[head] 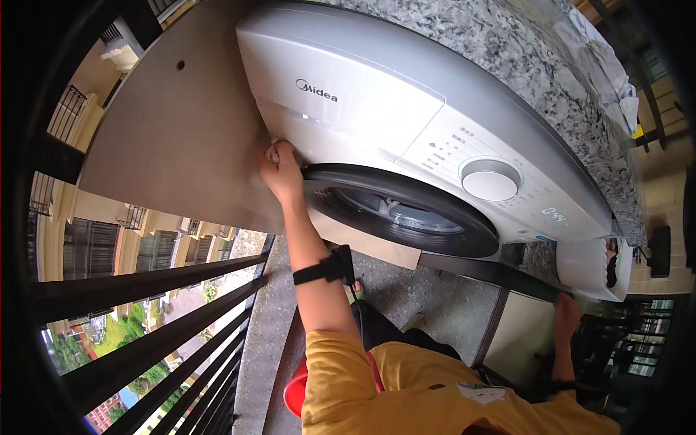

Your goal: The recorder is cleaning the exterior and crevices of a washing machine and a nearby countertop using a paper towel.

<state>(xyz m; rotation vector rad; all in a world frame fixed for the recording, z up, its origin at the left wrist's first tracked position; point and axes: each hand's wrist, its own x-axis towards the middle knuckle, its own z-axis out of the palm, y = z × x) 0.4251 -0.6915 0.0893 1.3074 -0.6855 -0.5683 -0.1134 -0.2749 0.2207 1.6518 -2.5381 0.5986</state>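
Note:
A silver front-loading Midea washing machine (348, 119) fills the upper middle of the view, with its dark round door (402, 212) closed and its control knob (491, 179) to the right. My left hand (281, 168) grips a small crumpled pale cloth (273, 152) at the machine's left front edge, by the flat panel (185, 136) beside it. On the right, my right hand (567, 315) is near the lower edge of a white container (587, 269) with something dark inside. Whether it touches the container or holds anything cannot be told.
A speckled stone countertop (522, 60) lies above the machine, with a crumpled pale cloth (603, 60) on it. Dark metal railing bars (163, 326) run along the left. A red bucket (295, 389) stands on the floor beside my body.

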